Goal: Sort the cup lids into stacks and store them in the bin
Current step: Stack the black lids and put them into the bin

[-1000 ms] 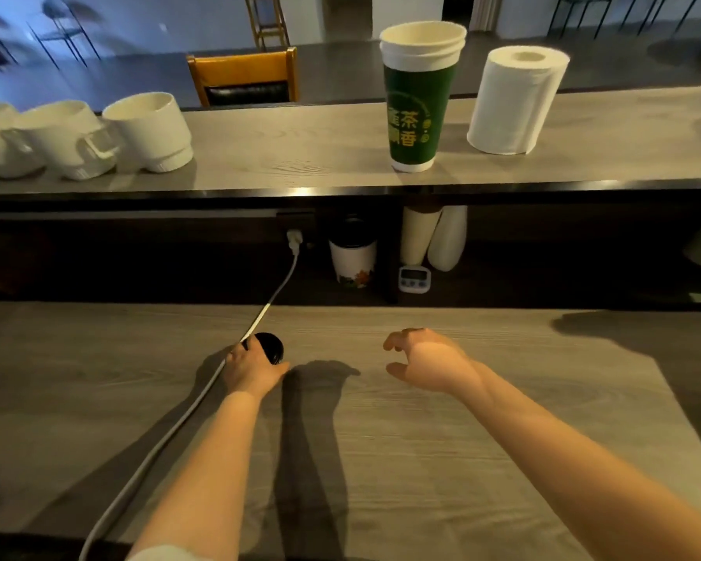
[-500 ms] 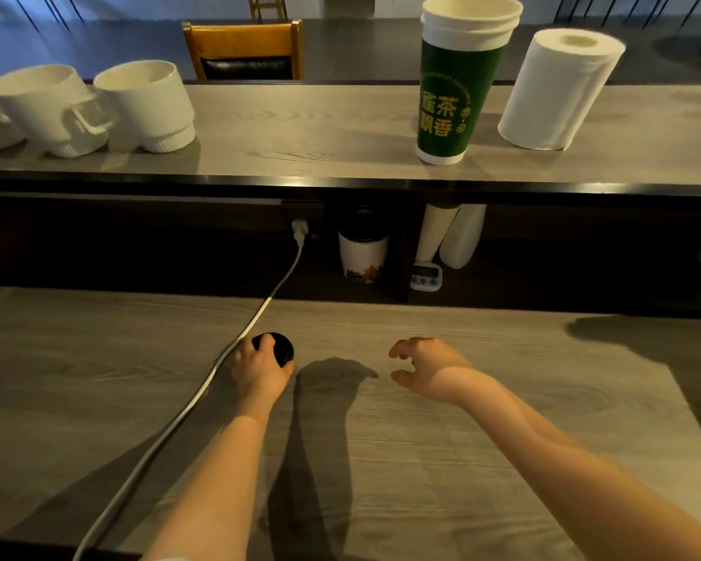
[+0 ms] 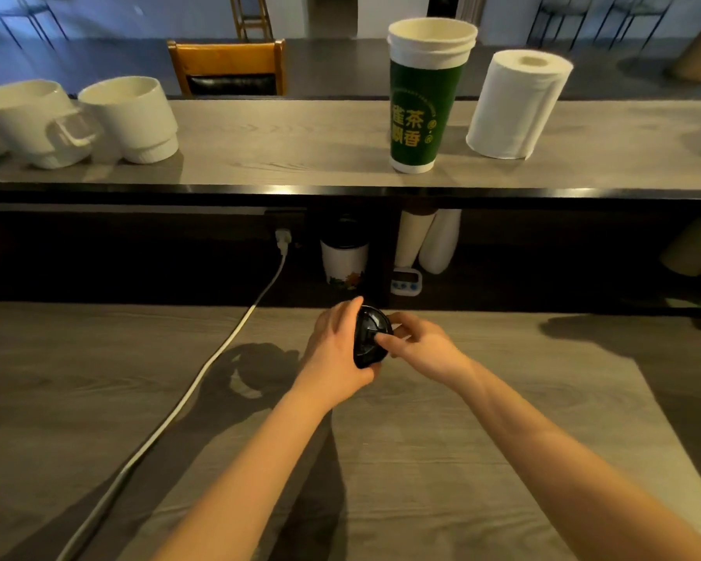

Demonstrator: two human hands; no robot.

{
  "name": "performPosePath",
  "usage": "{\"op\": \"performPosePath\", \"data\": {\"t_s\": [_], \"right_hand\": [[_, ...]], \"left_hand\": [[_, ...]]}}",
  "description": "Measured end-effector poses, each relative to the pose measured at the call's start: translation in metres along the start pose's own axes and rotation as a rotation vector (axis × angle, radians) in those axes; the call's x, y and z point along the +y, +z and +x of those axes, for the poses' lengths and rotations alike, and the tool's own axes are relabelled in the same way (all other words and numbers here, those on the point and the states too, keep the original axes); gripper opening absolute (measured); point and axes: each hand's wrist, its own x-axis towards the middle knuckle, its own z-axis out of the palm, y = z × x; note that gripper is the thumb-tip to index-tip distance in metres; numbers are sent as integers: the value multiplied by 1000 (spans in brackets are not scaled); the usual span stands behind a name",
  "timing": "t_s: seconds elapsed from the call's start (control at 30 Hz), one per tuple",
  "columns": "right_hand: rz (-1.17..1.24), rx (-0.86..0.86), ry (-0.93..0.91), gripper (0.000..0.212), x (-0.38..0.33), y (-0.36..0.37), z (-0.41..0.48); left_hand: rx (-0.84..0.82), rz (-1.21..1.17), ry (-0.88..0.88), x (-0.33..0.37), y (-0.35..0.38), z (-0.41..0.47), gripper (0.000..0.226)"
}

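1. A black cup lid [image 3: 370,337] is held up off the grey wooden counter [image 3: 442,459], tipped nearly on edge so its top face is turned toward the right hand.
2. The lid is gripped by the left hand [image 3: 338,350] from the left side: fingers curled over the upper rim, thumb tucked under the lower edge, palm behind it.
3. The right hand [image 3: 415,345] is closed on the lid too, with a fingertip pressed against the ridged top face and the other fingers bent around the right rim. So the lid is pinched between both hands, just in front of the dark gap under the raised shelf [image 3: 300,164].
4. Only one lid can be made out for sure; whether more are nested behind it is hidden by the left palm.
5. Stuff under the shelf is pretty murky: a lidded paper cup [image 3: 344,259], two pale cup stacks [image 3: 427,240] cut off at the top by the shelf edge, and a small timer [image 3: 406,282] whose display can't be read.
6. A white cable [image 3: 203,374] is plugged in under the shelf and runs off the bottom left edge.
7. On the shelf: white mugs [image 3: 126,119] (leftmost one cropped), a green cup stack [image 3: 419,99], a paper towel roll [image 3: 517,105].
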Motion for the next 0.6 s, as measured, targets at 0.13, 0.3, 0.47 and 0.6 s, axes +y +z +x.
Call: {"op": "performPosePath", "data": {"t_s": [0.13, 0.3, 0.47, 0.6], "right_hand": [[190, 43, 2, 37, 9, -28, -21], [363, 103, 77, 37, 39, -60, -49], [292, 244, 67, 37, 75, -107, -83], [261, 340, 75, 43, 115, -155, -108]], "left_hand": [[26, 36, 182, 32, 6, -4, 95], [-61, -128, 192, 67, 25, -3, 94], [-180, -206, 159, 114, 52, 8, 65], [-181, -367, 149, 167, 88, 18, 42]]}}
